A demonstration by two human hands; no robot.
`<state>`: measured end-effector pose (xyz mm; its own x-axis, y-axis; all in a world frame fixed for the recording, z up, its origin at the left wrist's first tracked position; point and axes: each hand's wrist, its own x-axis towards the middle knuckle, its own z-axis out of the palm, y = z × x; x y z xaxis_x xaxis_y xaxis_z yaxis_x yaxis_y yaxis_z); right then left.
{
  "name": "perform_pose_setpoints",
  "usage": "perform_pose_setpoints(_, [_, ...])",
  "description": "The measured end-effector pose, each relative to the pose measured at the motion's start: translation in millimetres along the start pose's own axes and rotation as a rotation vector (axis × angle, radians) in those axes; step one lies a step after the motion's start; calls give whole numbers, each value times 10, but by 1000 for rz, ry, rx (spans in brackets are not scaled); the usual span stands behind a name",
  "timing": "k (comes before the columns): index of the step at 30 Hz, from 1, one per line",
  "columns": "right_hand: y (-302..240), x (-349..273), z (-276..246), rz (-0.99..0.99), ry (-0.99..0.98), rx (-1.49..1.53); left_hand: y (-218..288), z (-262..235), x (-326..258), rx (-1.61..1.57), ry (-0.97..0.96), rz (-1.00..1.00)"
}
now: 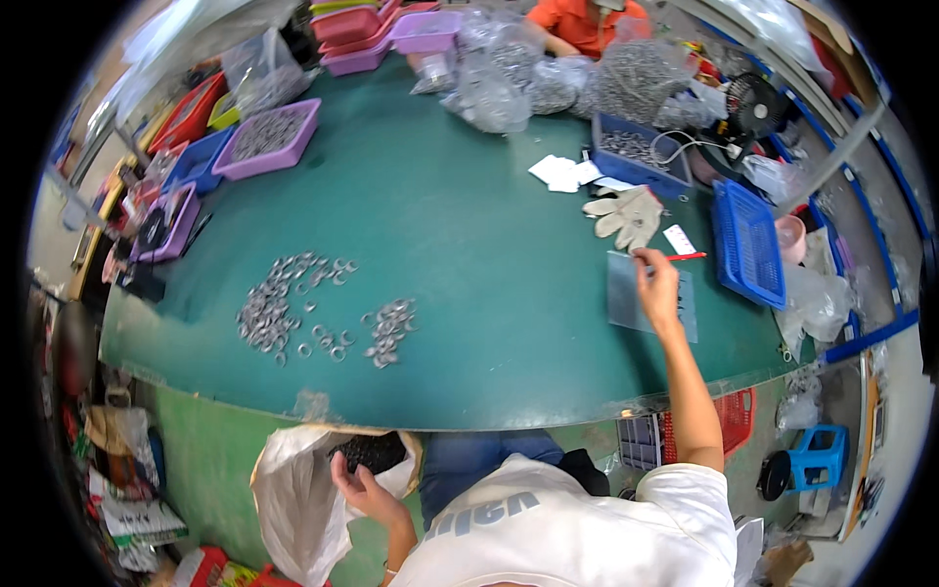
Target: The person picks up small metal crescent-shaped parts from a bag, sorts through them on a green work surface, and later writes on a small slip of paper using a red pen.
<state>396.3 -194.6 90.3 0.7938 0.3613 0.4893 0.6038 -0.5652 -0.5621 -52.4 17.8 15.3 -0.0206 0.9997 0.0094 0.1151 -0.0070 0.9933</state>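
My right hand is above a translucent plastic sheet at the right of the table. Its fingers are bent together, and what they hold, if anything, is too small to make out. A slim red pen lies close by its fingertips. Below the table's front edge, my left hand is over an opened white sack, palm up with its fingers apart. Small dark pieces show in the sack. On the left half of the table are loose grey rings and a smaller ring pile.
A white work glove, paper slips and a blue basket are at the right. Purple tray stands far left, filled with grey parts. Clear bags line the far edge, where a person in orange sits.
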Motion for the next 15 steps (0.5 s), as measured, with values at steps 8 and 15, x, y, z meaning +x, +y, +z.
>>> perform_pose_setpoints(8, [1629,278,-518,-129,-178,-655,472,676,-285,76,-168,308])
perform_pose_setpoints(15, [1584,290,-625,-213,-40,-424,896,1534,-498,143,-515,544])
